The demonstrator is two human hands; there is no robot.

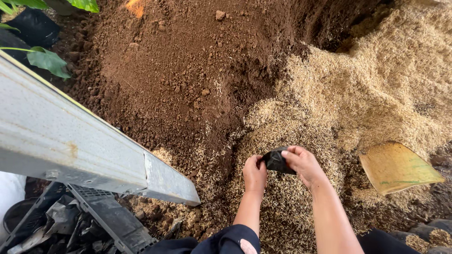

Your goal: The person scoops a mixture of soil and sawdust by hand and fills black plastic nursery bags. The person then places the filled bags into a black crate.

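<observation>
Head view looks down on two bare hands working low at about six o'clock, over a spread of pale rice husk. Nearest the body, dark trouser knees show at the bottom edge. Left hand is curled, its fingers pinching one edge of a small black plastic bag. Right hand clamps the opposite edge between thumb and bent fingers — both hands grasp the bag, neither is loose. The bag sits between them, crumpled, just above the husk; whether its mouth is open I cannot tell.

As a judgement, the thin film looks liable to slip or stay stuck shut, since the fingers hold only its rim and husk clings everywhere; a hard tug could tear it. Loose husk underfoot could also slide and bury the bag if it drops.

At three o'clock a flat yellowish scoop-like sheet lies half sunk in the husk, well apart from the hands. At nine o'clock a grey metal beam slants across, with a black plastic crate and crumpled dark bags beneath it. Farther off, from eleven to one o'clock, a heap of brown soil meets the husk — green leaves sit at the far ten o'clock corner.
</observation>
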